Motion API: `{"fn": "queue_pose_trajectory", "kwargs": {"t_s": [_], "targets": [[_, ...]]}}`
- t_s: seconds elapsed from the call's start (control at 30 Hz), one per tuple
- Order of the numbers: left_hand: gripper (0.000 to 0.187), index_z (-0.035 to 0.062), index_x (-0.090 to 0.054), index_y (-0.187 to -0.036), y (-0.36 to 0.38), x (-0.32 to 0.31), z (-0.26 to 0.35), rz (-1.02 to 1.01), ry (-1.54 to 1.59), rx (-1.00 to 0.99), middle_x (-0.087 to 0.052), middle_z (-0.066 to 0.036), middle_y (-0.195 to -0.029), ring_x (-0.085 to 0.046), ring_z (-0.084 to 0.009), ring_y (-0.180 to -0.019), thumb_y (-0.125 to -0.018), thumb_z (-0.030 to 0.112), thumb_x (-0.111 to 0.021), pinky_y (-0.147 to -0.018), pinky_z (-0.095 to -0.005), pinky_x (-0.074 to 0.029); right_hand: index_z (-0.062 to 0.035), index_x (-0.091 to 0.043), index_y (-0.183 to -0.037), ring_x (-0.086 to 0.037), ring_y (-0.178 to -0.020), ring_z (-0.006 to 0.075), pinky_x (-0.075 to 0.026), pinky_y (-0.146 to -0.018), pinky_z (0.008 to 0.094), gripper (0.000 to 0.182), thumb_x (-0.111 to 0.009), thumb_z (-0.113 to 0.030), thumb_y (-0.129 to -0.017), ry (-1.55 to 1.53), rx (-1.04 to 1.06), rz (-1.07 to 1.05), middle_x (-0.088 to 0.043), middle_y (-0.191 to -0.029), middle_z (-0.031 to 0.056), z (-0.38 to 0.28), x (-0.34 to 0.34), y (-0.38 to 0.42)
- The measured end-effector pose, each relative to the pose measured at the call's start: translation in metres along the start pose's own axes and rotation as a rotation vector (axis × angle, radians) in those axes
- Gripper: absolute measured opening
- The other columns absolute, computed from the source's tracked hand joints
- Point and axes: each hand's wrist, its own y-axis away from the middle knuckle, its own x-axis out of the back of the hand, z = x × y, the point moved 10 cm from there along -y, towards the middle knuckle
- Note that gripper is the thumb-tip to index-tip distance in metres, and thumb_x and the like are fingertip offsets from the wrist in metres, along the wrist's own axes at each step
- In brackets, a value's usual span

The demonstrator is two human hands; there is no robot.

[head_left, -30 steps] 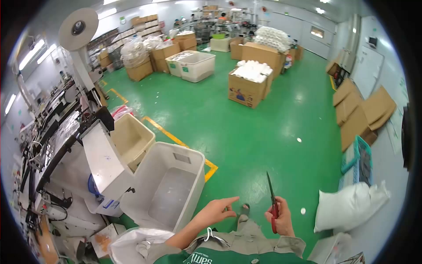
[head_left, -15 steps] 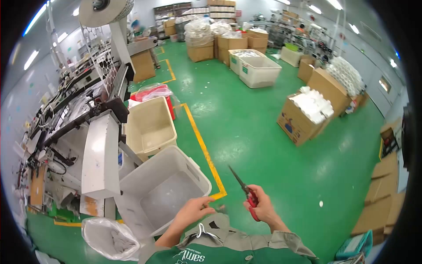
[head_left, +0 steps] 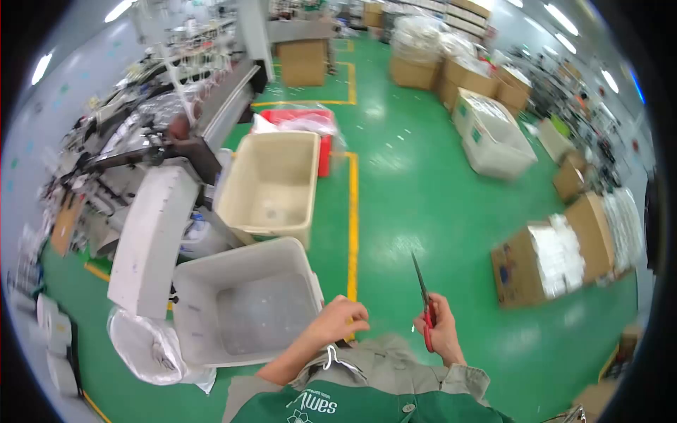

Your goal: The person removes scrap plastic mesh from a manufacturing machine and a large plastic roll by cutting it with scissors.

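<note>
Red-handled scissors (head_left: 429, 317) are in my right hand (head_left: 443, 330), with their dark blades closed and pointing up and away over the green floor. My left hand (head_left: 340, 319) holds nothing; its fingers are loosely curled and apart, just beyond the right side of a grey plastic bin (head_left: 266, 315). That bin has nothing large inside. Behind it stands a cream bin (head_left: 275, 185). A white bag (head_left: 144, 345) with some pale material in it lies left of the grey bin.
A machine with a white housing (head_left: 151, 243) runs along the left. Behind the cream bin is a red bin (head_left: 324, 154) with plastic film. At right stands a carton (head_left: 518, 271) of white pieces. Further back are white bins (head_left: 497, 148) and more cartons (head_left: 303, 63).
The view has turned left, so the bins and cartons appear further right. Both hands have shifted slightly right in view, and the scissors now point more upright.
</note>
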Motion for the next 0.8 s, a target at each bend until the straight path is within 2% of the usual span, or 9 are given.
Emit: {"fn": "queue_pose_trajectory", "kwargs": {"t_s": [0.13, 0.23, 0.3, 0.43, 0.47, 0.5, 0.57, 0.6, 0.8], "targets": [[0.021, 0.0078, -0.065, -0.086, -0.030, 0.048, -0.026, 0.273, -0.224, -0.022, -0.066, -0.005, -0.080, -0.056, -0.0228, -0.083, -0.078, 0.026, -0.071, -0.077, -0.0349, -0.043, -0.0057, -0.044, -0.123, -0.047, -0.070, 0.0070, -0.041, -0.062, 0.0214, 0.056, -0.068, 0.005, -0.073, -0.034, 0.004, -0.198, -0.047, -0.079, -0.0016, -0.007, -0.026, -0.089], [0.023, 0.0081, -0.065, -0.086, -0.055, 0.087, -0.037, 0.354, -0.149, 0.097, -0.065, -0.005, -0.079, -0.057, -0.0226, -0.081, -0.077, 0.028, -0.072, -0.076, -0.0355, -0.044, -0.0044, -0.045, -0.120, -0.043, -0.063, 0.0053, -0.038, -0.057, 0.0196, 0.053, -0.065, 0.009, -0.072, -0.083, 0.038, -0.320, -0.047, -0.076, -0.0033, -0.002, -0.047, -0.168], [0.020, 0.0065, -0.063, -0.082, -0.070, 0.113, -0.040, 0.473, -0.157, 0.119, -0.064, -0.007, -0.074, -0.058, -0.0248, -0.075, -0.075, 0.023, -0.072, -0.071, -0.0359, -0.046, -0.0045, -0.046, -0.120, -0.043, -0.063, 0.0054, -0.038, -0.057, 0.0194, 0.054, -0.065, 0.008, -0.072, -0.093, 0.092, -0.427, -0.047, -0.076, -0.0034, -0.017, -0.065, -0.219], [0.026, 0.0050, -0.063, -0.089, -0.092, 0.155, -0.059, 0.660, -0.068, 0.208, -0.065, -0.008, -0.076, -0.060, -0.0239, -0.073, -0.078, 0.026, -0.072, -0.066, -0.0350, -0.047, -0.0045, -0.046, -0.120, -0.043, -0.063, 0.0053, -0.038, -0.057, 0.0199, 0.053, -0.066, 0.007, -0.072, -0.072, 0.200, -0.623, -0.046, -0.074, -0.0035, -0.065, -0.110, -0.314], [0.026, 0.0078, -0.065, -0.094, -0.091, 0.165, -0.065, 0.691, -0.058, 0.318, -0.065, -0.003, -0.078, -0.059, -0.0144, -0.077, -0.080, 0.028, -0.072, -0.070, -0.0295, -0.046, -0.0045, -0.045, -0.120, -0.046, -0.065, 0.0062, -0.039, -0.059, 0.0207, 0.054, -0.067, 0.006, -0.072, -0.036, 0.266, -0.731, -0.048, -0.076, -0.0021, -0.081, -0.128, -0.335], [0.026, 0.0078, -0.065, -0.094, -0.091, 0.175, -0.060, 0.735, -0.062, 0.336, -0.065, -0.003, -0.078, -0.059, -0.0144, -0.077, -0.080, 0.028, -0.072, -0.070, -0.0295, -0.046, -0.0046, -0.043, -0.121, -0.048, -0.067, 0.0071, -0.041, -0.060, 0.0215, 0.055, -0.068, 0.005, -0.073, 0.002, 0.327, -0.831, -0.050, -0.077, -0.0008, -0.096, -0.147, -0.351], [0.023, 0.0056, -0.064, -0.096, -0.082, 0.190, -0.075, 0.890, 0.299, 0.416, -0.066, -0.002, -0.081, -0.060, -0.0103, -0.078, -0.083, 0.024, -0.070, -0.071, -0.0256, -0.047, -0.0039, -0.043, -0.122, -0.051, -0.068, 0.0081, -0.043, -0.062, 0.0227, 0.056, -0.069, 0.002, -0.074, 0.068, 0.406, -0.998, -0.052, -0.078, -0.0002, -0.127, -0.190, -0.377], [0.024, 0.0042, -0.062, -0.098, -0.074, 0.194, -0.091, 0.981, 0.320, 0.456, -0.065, -0.003, -0.081, -0.059, -0.0091, -0.073, -0.083, 0.023, -0.069, -0.067, -0.0255, -0.048, -0.0036, -0.043, -0.123, -0.051, -0.069, 0.0084, -0.044, -0.063, 0.0231, 0.056, -0.069, 0.001, -0.074, 0.088, 0.461, -1.055, -0.052, -0.079, 0.0001, -0.147, -0.212, -0.384], [0.020, 0.0040, -0.061, -0.101, -0.024, 0.287, -0.074, 1.474, 0.399, 0.254, -0.063, 0.000, -0.082, -0.057, -0.0051, -0.073, -0.086, 0.017, -0.067, -0.066, -0.0202, -0.045, -0.0038, -0.045, -0.122, -0.049, -0.074, 0.0082, -0.044, -0.069, 0.0235, 0.052, -0.070, -0.003, -0.076, 0.011, 0.765, -1.400, -0.053, -0.085, 0.0019, -0.279, -0.358, -0.391]]}}
